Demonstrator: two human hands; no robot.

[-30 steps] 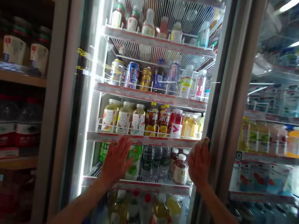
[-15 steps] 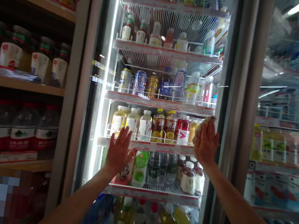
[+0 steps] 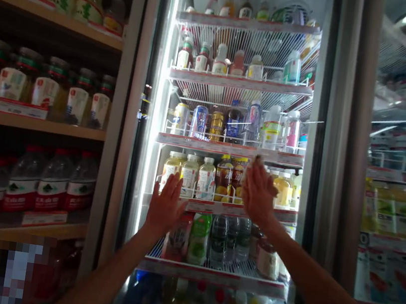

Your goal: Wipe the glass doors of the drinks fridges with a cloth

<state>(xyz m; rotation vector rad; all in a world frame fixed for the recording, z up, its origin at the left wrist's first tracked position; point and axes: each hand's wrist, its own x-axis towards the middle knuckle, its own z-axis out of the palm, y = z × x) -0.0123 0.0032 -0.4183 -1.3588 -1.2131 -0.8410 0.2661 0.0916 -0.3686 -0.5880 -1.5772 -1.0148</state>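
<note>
My left hand (image 3: 167, 206) lies flat with its fingers spread against the glass door (image 3: 241, 96) of a lit drinks fridge. My right hand (image 3: 258, 194) presses a brownish crumpled cloth (image 3: 274, 188) to the same pane, right of the left hand. Only the edges of the cloth show beyond the palm and fingers, and motion blurs them a little. Behind the glass, bottles of tea (image 3: 206, 177) stand on the shelf level with both hands. A green bottle (image 3: 199, 238) is on the shelf below.
At the left, open wooden shelves (image 3: 41, 123) carry jars and red-capped water bottles (image 3: 56, 179). A metal door frame (image 3: 335, 140) runs down the right side, with another stocked fridge (image 3: 403, 176) beyond it. A pixelated patch covers the lower left.
My right hand has slid left across the glass with the cloth, from near the door's right edge toward the middle. My left hand stays spread on the pane. The view has shifted slightly left.
</note>
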